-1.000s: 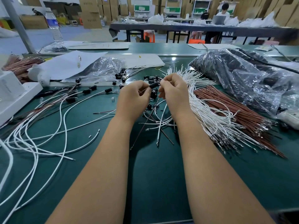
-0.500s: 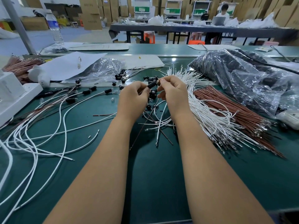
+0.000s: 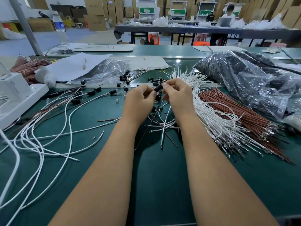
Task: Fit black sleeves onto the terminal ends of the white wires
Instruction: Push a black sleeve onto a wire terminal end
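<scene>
Both bare forearms reach forward side by side. The left hand (image 3: 140,99) and right hand (image 3: 176,97) meet at the far end, fingers curled, fingertips almost touching, each in a pinching grip.

The black sleeve (image 3: 158,88) is partly covered by fingertips at centre frame. The white device (image 3: 14,95) is cut off at the left edge. Contents of the plastic bag (image 3: 254,82) at upper right cannot be made out.

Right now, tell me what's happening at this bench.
A person is fitting a black sleeve onto a wire: the left hand and right hand both pinch it above the green table. A fanned bundle of white wires lies to the right, beside brown wires.
</scene>
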